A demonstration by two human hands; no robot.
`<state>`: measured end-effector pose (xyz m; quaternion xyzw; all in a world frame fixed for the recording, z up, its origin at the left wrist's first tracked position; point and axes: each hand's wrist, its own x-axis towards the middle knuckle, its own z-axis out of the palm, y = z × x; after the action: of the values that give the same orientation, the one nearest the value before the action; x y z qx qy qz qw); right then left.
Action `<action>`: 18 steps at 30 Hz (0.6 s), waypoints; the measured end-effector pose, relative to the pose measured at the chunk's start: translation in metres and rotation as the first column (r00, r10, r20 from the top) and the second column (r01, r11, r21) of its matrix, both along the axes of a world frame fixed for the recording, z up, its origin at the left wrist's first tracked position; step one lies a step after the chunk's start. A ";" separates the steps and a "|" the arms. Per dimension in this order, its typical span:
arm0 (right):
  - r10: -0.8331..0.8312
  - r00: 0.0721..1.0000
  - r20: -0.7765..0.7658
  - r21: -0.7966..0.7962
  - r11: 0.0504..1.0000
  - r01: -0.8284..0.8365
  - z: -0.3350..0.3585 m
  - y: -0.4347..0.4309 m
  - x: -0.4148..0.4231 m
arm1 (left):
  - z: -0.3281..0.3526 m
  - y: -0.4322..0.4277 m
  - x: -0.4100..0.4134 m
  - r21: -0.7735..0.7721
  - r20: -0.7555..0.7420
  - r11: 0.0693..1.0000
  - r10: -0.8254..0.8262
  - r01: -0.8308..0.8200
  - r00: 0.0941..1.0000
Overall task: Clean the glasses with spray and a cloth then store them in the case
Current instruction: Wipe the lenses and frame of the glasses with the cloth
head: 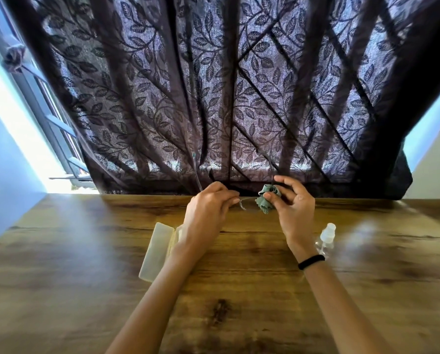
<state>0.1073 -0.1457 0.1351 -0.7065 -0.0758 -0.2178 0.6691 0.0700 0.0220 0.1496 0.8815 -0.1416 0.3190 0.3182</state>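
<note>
Wooden table (60, 251) before a dark leaf-patterned curtain (213, 85). Left hand (208, 213) grips the glasses (247, 204) by the frame, raised above the table. Right hand (295, 208) pinches a bunched green cloth (266, 200) over the lens on its side. Spray bottle (326, 237) stands just outside the right wrist. The case (157, 251) lies open under the left forearm. Assessment: spraying likely done, wiping under way, storage outstanding.

Glasses (247, 206) against crumpled green cloth (267, 201)
</note>
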 end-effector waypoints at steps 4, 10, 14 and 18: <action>0.019 1.000 0.001 -0.029 0.999 -0.019 0.001 0.002 -0.003 | 0.011 -0.005 0.011 0.230 -0.191 0.972 0.101 -0.055 0.976; 0.011 1.000 -0.001 -0.054 0.998 -0.011 -0.002 0.006 -0.007 | 0.025 -0.007 0.022 0.386 -0.345 0.922 0.190 -0.046 0.919; 0.006 1.000 0.002 -0.062 0.998 -0.006 -0.004 0.008 -0.007 | 0.028 -0.008 0.026 0.447 -0.402 0.895 0.204 -0.003 0.893; 0.010 1.000 -0.001 -0.063 0.998 -0.010 -0.007 0.008 -0.007 | 0.028 -0.013 0.025 0.532 -0.404 0.846 0.249 0.005 0.880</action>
<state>0.1005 -0.1380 0.1284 -0.7270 -0.0857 -0.2117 0.6475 0.0947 0.0093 0.1777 0.9912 -0.0851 0.0719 0.0715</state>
